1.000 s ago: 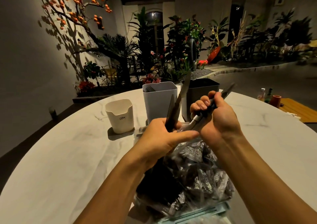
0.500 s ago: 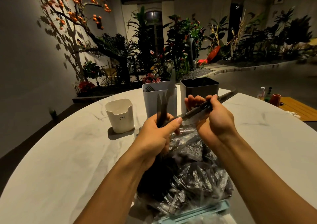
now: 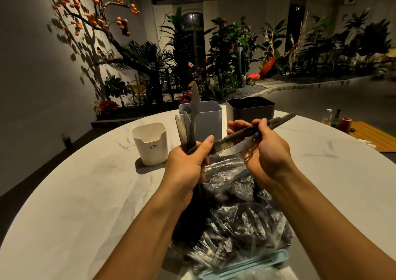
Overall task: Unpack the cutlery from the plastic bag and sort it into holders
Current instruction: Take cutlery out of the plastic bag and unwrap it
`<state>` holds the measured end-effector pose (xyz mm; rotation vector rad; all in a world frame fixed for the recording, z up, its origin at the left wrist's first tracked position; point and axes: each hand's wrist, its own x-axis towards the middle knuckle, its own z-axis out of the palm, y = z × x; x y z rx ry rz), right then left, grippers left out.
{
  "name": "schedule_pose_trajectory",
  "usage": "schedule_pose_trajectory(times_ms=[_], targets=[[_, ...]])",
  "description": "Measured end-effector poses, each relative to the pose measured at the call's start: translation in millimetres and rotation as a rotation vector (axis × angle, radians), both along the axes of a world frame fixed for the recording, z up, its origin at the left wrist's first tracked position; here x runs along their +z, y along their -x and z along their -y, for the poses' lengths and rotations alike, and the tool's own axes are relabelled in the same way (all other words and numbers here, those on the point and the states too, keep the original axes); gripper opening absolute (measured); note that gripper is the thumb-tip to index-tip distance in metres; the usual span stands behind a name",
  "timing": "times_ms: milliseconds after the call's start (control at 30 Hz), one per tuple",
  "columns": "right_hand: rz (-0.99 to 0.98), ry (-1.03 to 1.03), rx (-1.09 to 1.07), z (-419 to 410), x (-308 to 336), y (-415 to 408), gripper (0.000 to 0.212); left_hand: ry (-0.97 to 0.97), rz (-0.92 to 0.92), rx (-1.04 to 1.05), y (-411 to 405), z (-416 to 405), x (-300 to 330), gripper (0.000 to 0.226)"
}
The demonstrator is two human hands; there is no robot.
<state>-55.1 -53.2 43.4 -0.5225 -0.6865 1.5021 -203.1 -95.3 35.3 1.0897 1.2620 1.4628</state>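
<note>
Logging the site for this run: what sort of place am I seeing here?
Probably a restaurant or café patio, or an indoor garden lounge, at night. A round marble-look table stands beside a planted bed with tropical foliage, a tree with orange blossoms against the wall, and a paved path.

Only legible txt: "CRBW", dark caps, on front wall of white holder [image 3: 151, 145], low-centre under its notched rim. A smaller line sits right below it, too tiny to read. Bottles [image 3: 331, 116] far right of holder: labels unreadable.
</note>
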Motion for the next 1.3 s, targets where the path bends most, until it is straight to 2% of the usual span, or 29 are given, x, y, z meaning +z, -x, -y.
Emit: schedule_pose_trajectory(times_ms=[133,333,433,533,700,833,1033,1300], targets=[[-0.006,-0.012,0.0,2,1,2,0.03,0.025,0.04,0.0,-1,2,2,0.032],[0.146,0.02,-0.144,-2,1,3,0.028,0.044,0.042,0.004,0,2,2,0.035],[0.153,0.058,-0.169,-2,2,3,0.027,0.033,0.046,-0.004,0,3,2,0.036],[0.18,0.073,-0.18,-2,2,4,0.026,0.02,0.016,-0.001,-2,2,-1,0.046],[0.275,0.043,-0.26,-2,-1,7,0.025,0.006,0.022,-0.092,-10,6,1,0.032],[0.29,0.033,-0.243,-2,-6,13,0.022,0.018,0.084,-0.158,-11,7,-1,0.032],[0.291,0.003,-0.168,-1,-7,17,0.03,0.014,0.06,-0.087,-12,6,-4,0.04],[0.213,0.037,-0.003,7,-7,21,0.025,-0.054,0.004,-0.001,-10,2,-7,0.019]])
